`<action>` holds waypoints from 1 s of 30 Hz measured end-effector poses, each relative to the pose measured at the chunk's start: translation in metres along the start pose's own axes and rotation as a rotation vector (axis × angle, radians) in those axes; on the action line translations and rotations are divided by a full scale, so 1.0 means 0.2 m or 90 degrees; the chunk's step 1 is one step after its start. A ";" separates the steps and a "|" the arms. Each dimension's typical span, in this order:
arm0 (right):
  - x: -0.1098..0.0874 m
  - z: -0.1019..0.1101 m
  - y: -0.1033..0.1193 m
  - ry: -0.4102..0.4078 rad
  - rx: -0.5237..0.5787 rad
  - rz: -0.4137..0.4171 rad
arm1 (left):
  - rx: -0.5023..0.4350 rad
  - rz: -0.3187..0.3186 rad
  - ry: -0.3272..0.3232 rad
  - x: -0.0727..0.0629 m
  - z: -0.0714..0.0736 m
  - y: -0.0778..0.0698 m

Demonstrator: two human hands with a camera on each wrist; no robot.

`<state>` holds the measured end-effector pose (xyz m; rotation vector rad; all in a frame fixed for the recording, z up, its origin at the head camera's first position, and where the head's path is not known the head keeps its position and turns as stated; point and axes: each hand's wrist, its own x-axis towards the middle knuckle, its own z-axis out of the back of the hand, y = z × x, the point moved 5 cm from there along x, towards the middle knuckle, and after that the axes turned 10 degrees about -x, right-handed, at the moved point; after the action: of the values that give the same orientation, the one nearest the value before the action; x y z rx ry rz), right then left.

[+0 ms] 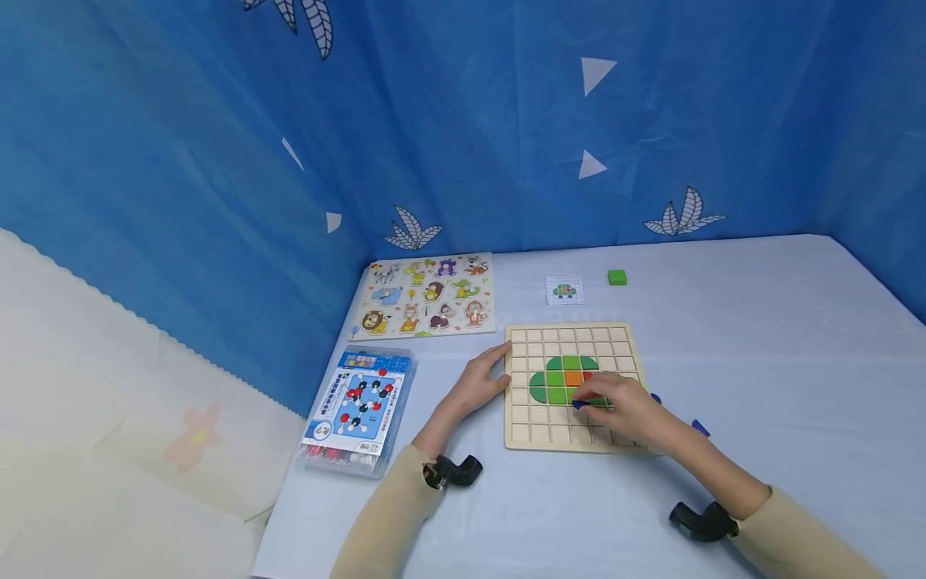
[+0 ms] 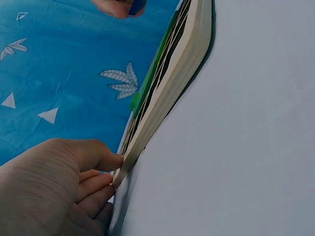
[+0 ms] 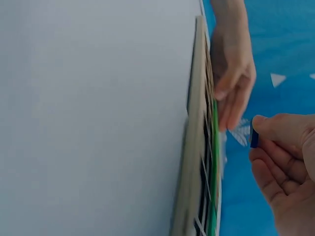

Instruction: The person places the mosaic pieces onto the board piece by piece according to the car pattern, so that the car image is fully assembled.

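A wooden grid board (image 1: 518, 434) lies on the table with green, orange and red pieces set in its middle cells. My left hand (image 1: 480, 384) rests against the board's left edge, thumb and fingertips touching its side, as the left wrist view also shows. Over the lower middle of the board, my right hand (image 1: 628, 408) pinches a small dark blue piece (image 3: 254, 138) between thumb and fingers. In the right wrist view that piece is held apart from the board. The right hand hides some cells on the board's right side.
Blue pieces (image 1: 700, 428) lie right of the board. Behind it are a small pattern card (image 1: 564, 290) and a green block (image 1: 617, 277). An animal puzzle board (image 1: 423, 296) and a boxed molecule-model kit (image 1: 359, 410) sit at the left. Blue cloth (image 1: 492, 121) hangs behind.
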<state>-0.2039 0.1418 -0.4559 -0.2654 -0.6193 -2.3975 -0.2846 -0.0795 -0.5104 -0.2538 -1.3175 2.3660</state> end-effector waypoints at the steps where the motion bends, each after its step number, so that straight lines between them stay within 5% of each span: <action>1: 0.01 -0.02 0.01 0.007 -0.006 0.006 | 0.000 0.001 -0.001 0.00 0.00 0.00; 12: 0.05 -0.16 0.06 0.071 -0.023 0.031 | -0.004 0.002 -0.004 0.00 -0.01 0.00; 30: 0.06 -0.18 0.07 0.065 -0.018 0.074 | 0.008 0.008 -0.007 0.00 -0.01 0.00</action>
<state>-0.2046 0.1085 -0.4782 -0.1843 -0.5103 -2.2937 -0.2846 -0.0783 -0.5113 -0.2461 -1.3096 2.3891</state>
